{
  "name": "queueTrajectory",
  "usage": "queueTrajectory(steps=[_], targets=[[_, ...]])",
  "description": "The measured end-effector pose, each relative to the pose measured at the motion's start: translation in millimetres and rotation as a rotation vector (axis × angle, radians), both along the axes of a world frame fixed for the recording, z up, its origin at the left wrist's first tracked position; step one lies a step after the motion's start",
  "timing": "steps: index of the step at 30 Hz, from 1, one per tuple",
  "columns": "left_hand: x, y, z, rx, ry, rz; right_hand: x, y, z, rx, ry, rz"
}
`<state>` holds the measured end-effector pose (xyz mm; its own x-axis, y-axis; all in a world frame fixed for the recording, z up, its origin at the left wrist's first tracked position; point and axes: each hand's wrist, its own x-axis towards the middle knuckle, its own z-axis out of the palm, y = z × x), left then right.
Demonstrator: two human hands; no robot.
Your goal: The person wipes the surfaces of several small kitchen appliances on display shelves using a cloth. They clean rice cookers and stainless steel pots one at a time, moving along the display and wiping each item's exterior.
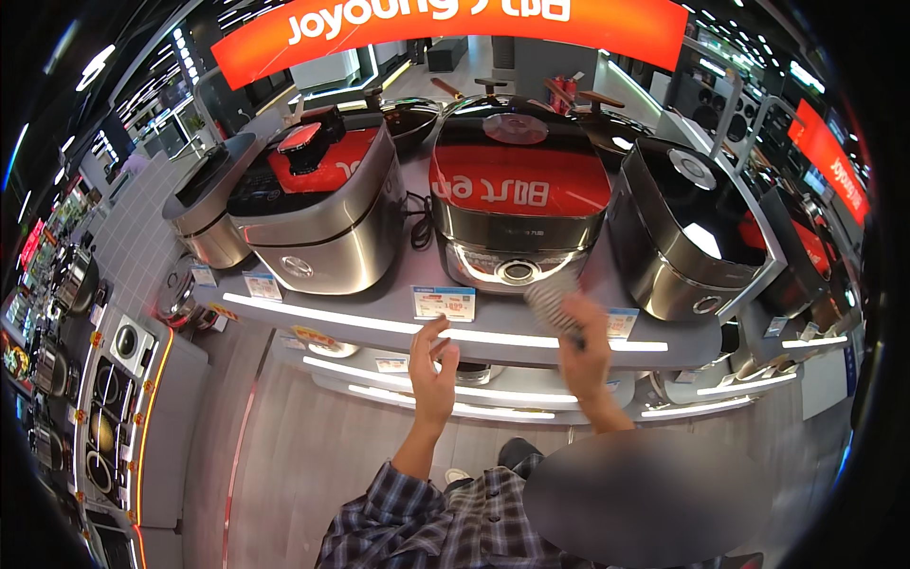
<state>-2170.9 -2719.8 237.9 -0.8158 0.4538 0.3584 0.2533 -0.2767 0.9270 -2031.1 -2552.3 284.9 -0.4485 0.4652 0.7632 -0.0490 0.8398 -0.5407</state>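
Observation:
My right hand [589,348] grips a striped grey cloth [552,302], blurred by motion, in front of the middle rice cooker [515,227]. That cooker has a dark lid with a red band, a metal body and a round front dial. My left hand [434,377] is at the shelf's lit front edge, fingers apart and holding nothing. Its fingertips are just below a price card [444,303]; whether they touch it I cannot tell. Another price card [621,323] stands behind my right hand, partly covered by it.
On the grey display shelf [384,299], a silver rice cooker [320,249] stands left and a dark one [675,235] right. A black power cord [421,224] lies between cookers. Lidded pans [409,117] stand behind. Lower lit shelves [498,405] run underneath. A cooktop counter [106,427] stands left.

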Motion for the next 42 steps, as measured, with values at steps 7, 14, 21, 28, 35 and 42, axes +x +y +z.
queueTrajectory(steps=[7,14,21,28,35,42], targets=[[-47.9,46.8,93.5,-0.186,0.571,0.098,-62.4,64.5,89.9,0.219,-0.197,-0.243],[-95.1,104.2,116.4,-0.225,0.656,0.166,-119.9,140.9,139.0,0.218,-0.6,-0.061],[-106.0,109.8,103.5,-0.301,0.736,0.301,-257.2,267.5,105.5,0.29,-0.655,0.008],[-103.4,118.6,104.0,-0.296,0.741,0.256,-312.1,264.7,134.1,0.396,-0.541,0.465],[-102.3,125.8,101.0,-0.234,0.738,0.236,-288.3,178.4,141.8,0.267,-0.773,0.685],[-115.3,99.6,108.6,-0.157,0.754,0.203,-197.1,76.7,148.1,0.454,-0.774,0.706]])
